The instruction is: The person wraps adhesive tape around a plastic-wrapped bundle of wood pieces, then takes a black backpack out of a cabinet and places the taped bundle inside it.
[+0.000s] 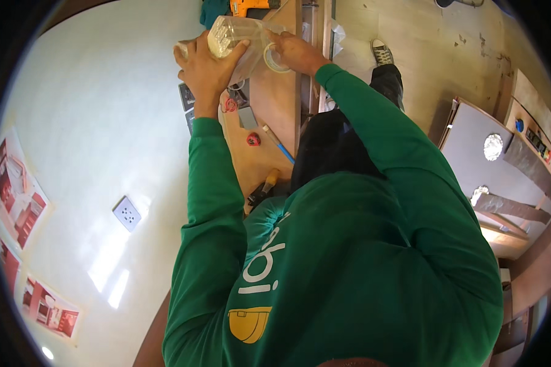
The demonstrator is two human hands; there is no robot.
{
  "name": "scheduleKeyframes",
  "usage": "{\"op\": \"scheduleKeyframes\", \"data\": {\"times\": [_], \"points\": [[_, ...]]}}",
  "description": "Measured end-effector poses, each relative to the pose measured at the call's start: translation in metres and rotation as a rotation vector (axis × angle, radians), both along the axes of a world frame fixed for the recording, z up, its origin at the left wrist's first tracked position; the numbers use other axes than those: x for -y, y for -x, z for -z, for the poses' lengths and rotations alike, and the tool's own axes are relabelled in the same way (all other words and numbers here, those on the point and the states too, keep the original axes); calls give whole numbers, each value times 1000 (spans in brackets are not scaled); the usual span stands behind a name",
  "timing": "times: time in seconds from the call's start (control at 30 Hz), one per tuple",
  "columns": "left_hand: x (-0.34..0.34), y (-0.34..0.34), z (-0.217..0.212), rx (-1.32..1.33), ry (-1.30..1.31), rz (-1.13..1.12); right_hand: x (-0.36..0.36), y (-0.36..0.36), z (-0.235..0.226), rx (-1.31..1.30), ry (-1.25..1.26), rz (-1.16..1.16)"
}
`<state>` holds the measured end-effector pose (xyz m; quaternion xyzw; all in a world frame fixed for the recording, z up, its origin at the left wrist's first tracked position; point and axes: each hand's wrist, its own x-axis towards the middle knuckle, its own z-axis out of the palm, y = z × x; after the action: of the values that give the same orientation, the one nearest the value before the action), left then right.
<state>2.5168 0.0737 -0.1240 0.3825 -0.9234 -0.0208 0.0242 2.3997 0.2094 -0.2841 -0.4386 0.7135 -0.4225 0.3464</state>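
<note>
My left hand (205, 67) is closed round a clear plastic container (245, 35), held tilted above a wooden worktop (275, 92). Pale material shows through its left end. At the container's right end is my right hand (297, 54), its fingers bent against the plastic. A pale ring that looks like a roll of tape (275, 59) hangs at those fingers, partly covered by them. Whether the fingertips also pinch the plastic is too small to tell.
An orange power tool (248, 6) lies beyond the container. Nearer on the worktop are a small red round object (253, 139), a blue-and-pale stick-like tool (278, 144) and a yellow-handled tool (269, 180). A white wall with a socket plate (127, 213) rises at left.
</note>
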Motion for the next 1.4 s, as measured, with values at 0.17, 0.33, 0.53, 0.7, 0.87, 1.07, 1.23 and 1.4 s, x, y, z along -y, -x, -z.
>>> {"op": "scheduleKeyframes", "data": {"times": [0.17,0.33,0.53,0.7,0.87,1.07,1.23,1.4], "points": [[-10,6,4,-4,-1,-124,-10,-31,12,3,35,5],[-23,19,9,-38,0,-344,-17,-58,3,21,-15,37],[-39,28,11,-89,-9,-530,-29,-72,-19,14,-77,45],[-43,36,9,-95,-13,-617,-27,-80,-6,2,-56,54],[-41,43,4,-16,-75,-665,-33,-68,-12,111,-40,75],[-23,34,3,24,157,-178,-41,-62,-15,561,-82,416],[-19,53,-19,203,186,423,-43,-77,7,744,-79,437],[15,41,22,39,43,372,-38,-103,24,67,73,271]]}}
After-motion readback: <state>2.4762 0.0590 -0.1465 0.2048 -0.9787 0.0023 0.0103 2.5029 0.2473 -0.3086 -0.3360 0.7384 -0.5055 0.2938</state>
